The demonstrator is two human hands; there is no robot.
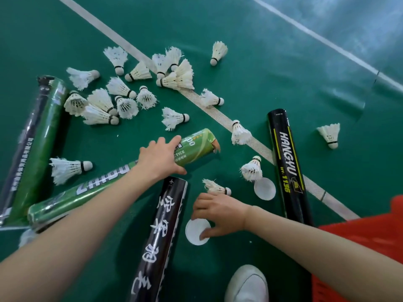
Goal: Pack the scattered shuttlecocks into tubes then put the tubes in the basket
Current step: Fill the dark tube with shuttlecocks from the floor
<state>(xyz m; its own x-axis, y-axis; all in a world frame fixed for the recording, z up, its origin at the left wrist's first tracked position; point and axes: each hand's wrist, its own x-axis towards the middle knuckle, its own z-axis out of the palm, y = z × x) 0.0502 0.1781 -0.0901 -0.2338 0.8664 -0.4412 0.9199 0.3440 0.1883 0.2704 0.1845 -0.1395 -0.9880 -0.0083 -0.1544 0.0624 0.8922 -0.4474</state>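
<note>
Several white shuttlecocks (102,101) lie scattered on the green court floor. My left hand (159,158) grips a light green tube (194,147) lying on the floor, its torn open end pointing right. My right hand (218,212) rests on the floor with its fingers around a white round lid (195,231); a shuttlecock (216,187) lies just beyond its fingers. A black tube with white characters (163,232) lies between my arms. A black Hangyu tube (287,164) lies at the right. Another green tube (41,138) lies at the left.
A red basket (366,240) stands at the lower right corner. A second white lid (265,188) lies beside the Hangyu tube. A white shoe (248,284) shows at the bottom. White court lines (122,38) cross the floor diagonally.
</note>
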